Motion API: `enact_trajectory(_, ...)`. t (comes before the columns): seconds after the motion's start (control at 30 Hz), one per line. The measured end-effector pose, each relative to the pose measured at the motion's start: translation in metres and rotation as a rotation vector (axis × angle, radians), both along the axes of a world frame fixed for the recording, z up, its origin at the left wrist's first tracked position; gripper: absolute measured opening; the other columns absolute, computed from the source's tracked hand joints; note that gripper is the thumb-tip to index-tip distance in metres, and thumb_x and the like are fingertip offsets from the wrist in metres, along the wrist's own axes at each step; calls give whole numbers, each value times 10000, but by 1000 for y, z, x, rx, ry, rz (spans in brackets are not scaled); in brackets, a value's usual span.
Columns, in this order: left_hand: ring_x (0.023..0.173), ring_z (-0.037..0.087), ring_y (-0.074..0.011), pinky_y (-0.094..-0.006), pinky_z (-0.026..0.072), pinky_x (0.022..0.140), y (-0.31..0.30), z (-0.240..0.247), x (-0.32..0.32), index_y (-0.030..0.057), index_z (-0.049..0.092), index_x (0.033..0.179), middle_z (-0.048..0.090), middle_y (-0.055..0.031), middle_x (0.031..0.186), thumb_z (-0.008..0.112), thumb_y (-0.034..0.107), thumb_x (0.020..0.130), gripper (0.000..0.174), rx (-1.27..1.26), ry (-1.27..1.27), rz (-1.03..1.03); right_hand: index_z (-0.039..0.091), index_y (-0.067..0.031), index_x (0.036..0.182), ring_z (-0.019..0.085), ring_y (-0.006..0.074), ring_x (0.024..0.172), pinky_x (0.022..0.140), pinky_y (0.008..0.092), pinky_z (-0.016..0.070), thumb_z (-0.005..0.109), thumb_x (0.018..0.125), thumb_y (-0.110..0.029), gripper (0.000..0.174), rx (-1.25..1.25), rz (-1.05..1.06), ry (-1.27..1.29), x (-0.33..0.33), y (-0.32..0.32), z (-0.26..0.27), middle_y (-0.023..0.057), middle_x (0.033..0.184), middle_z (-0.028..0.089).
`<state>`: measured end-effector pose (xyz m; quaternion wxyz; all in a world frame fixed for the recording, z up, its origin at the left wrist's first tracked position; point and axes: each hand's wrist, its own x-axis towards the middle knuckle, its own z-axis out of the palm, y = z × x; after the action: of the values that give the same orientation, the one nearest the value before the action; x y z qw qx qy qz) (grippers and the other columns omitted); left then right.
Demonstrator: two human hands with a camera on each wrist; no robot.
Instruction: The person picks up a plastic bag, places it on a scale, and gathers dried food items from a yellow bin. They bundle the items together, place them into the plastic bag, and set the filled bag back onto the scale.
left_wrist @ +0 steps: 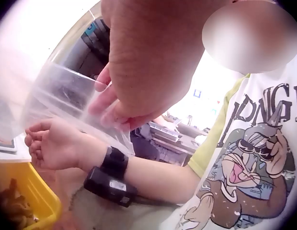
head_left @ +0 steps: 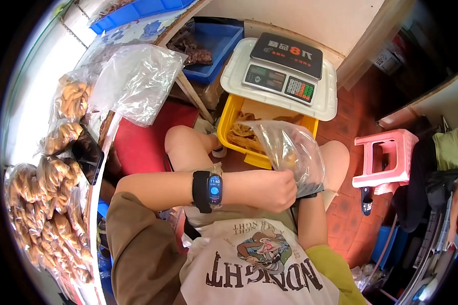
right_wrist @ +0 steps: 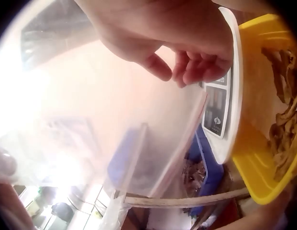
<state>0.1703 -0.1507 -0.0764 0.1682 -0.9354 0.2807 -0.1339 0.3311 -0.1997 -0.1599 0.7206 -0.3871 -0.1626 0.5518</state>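
Note:
My left hand [head_left: 277, 190] grips the edge of a clear plastic bag [head_left: 303, 147] in the head view. Up close in the left wrist view, the fingers of the left hand [left_wrist: 148, 62] pinch the film of the bag [left_wrist: 67, 91]. Beside that film is the right hand [left_wrist: 57, 146], palm turned up and fingers loosely bent. The right wrist view shows the right hand [right_wrist: 172, 38] above the film [right_wrist: 153, 110], its thumb apart from its fingers. Whether the right hand lies inside the bag or behind it, I cannot tell.
A yellow bin [head_left: 262, 160] holds brown dried strips [head_left: 241, 134]; a digital scale [head_left: 280, 81] stands on a white lid [head_left: 328, 99] over it. Clear bags [head_left: 137, 81] lie on the left table, near a phone [head_left: 89, 155] and filled bags [head_left: 51, 203]. A pink stool [head_left: 404, 157] stands right.

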Motion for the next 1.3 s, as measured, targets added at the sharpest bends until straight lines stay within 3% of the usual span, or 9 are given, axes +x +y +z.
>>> enact_trajectory(0.1, 693, 564, -161, -249, 432, 626, 3, 2, 2, 18, 602, 829, 585, -45, 772, 563, 168, 705, 198, -87, -14, -9, 551, -12, 1121, 552, 195, 1000, 900, 330, 456, 545, 890, -135, 262, 430, -262, -1379, 9, -1, 11, 67, 1044, 589)
enact_trajectory(0.13, 690, 581, -169, -252, 451, 611, 4, 5, 2, 18, 607, 867, 602, -56, 799, 569, 132, 710, 198, -312, -30, 16, 551, -12, 1121, 552, 195, 1000, 900, 330, 456, 545, 890, -135, 262, 425, -267, -1378, 9, 2, 4, 67, 1044, 589)
enact_trajectory(0.2, 688, 598, -177, -255, 469, 596, 7, 12, 4, 17, 612, 905, 618, -67, 827, 576, 96, 714, 209, -538, -43, 27, 561, -17, 1123, 556, 214, 1014, 907, 329, 445, 471, 942, -195, 269, -1, -15, -176, 12, 6, -22, 67, 1081, 584)
enact_trajectory(0.3, 717, 638, -179, -282, 533, 632, 15, 20, 0, 13, 592, 1027, 649, -73, 934, 546, -1, 840, 194, -1446, -187, 243, 565, -9, 1130, 557, 210, 1033, 888, 330, 445, 405, 973, -277, 349, 29, -20, 217, 19, 21, -58, 69, 1089, 594)
enact_trajectory(0.4, 817, 632, -131, -275, 547, 672, 26, 17, -9, 6, 551, 1115, 637, -56, 998, 497, 54, 935, 193, -2231, -381, 447, 567, 12, 1127, 576, 220, 1022, 883, 341, 452, 411, 970, -320, 399, -51, 176, 121, 18, 28, -42, 91, 1086, 614)
enact_trajectory(0.57, 814, 600, -85, -202, 492, 673, 70, -34, -25, 24, 556, 1137, 633, -76, 1054, 502, 69, 940, 210, -2596, -994, 603, 598, 6, 1064, 613, 224, 881, 793, 371, 486, 483, 921, -287, 346, 146, 311, 312, 33, 19, -52, 101, 956, 645)
enact_trajectory(0.97, 787, 575, -83, -235, 521, 698, 127, -189, -84, 53, 518, 1150, 592, -52, 1054, 484, 31, 925, 228, -3032, -952, 454, 491, -12, 1226, 608, 214, 1009, 857, 344, 493, 608, 817, -73, 430, 92, 496, 44, 22, 12, -26, 130, 1153, 599)
enact_trajectory(1.23, 729, 555, -86, -206, 468, 611, 121, -181, -83, 113, 496, 1187, 600, -16, 1076, 494, 44, 916, 280, -3007, -1168, 671, 509, 28, 1186, 642, 216, 936, 809, 308, 537, 662, 818, -1, 399, -102, 123, 4, 34, 23, -53, 153, 1048, 623)
enact_trajectory(1.3, 785, 566, -92, -212, 450, 670, 115, -174, -80, 109, 485, 1208, 605, -9, 1085, 531, 66, 903, 312, -2744, -1205, 727, 516, 27, 1179, 644, 212, 921, 809, 307, 538, 663, 818, -3, 391, -99, 106, -26, 35, 24, -55, 141, 1032, 627)
